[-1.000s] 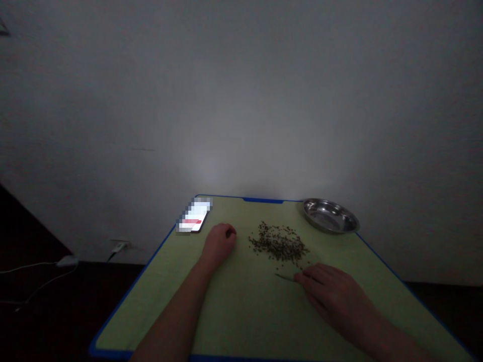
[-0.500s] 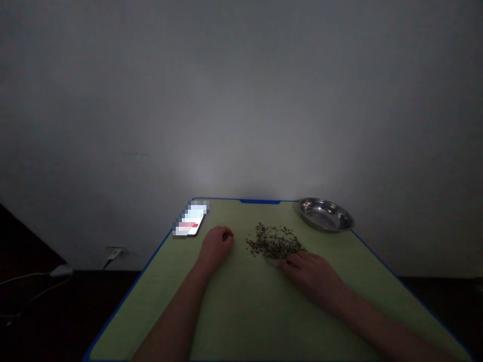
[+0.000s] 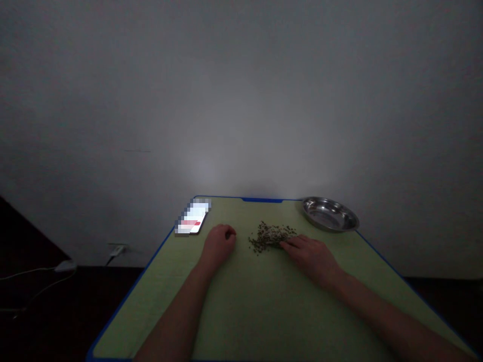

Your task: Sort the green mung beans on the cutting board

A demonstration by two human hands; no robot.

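A loose heap of small dark grains or seeds (image 3: pixel 269 235), with a few lighter and reddish bits, lies spread on the green tabletop; their exact kind is too small to tell. My right hand (image 3: pixel 311 255) rests palm down at the heap's right side, fingers stretched out, the tips touching its near right edge. Left of the heap, apart from it, my left hand (image 3: pixel 219 245) rests on the table. Its fingers curl into a loose fist with a dark gap by the thumb, and the inside is hidden.
A shiny metal bowl (image 3: pixel 330 215) stands at the table's back right corner. A phone (image 3: pixel 193 217) with a lit screen lies at the back left. The green table (image 3: pixel 241 301) has a blue rim and meets a grey wall. Cables and a plug (image 3: pixel 117 250) are at lower left.
My right hand has moved slightly away from me, pushing the heap's near right part inward, so the heap is more compact. My left hand keeps its pose. The view has shifted a little.
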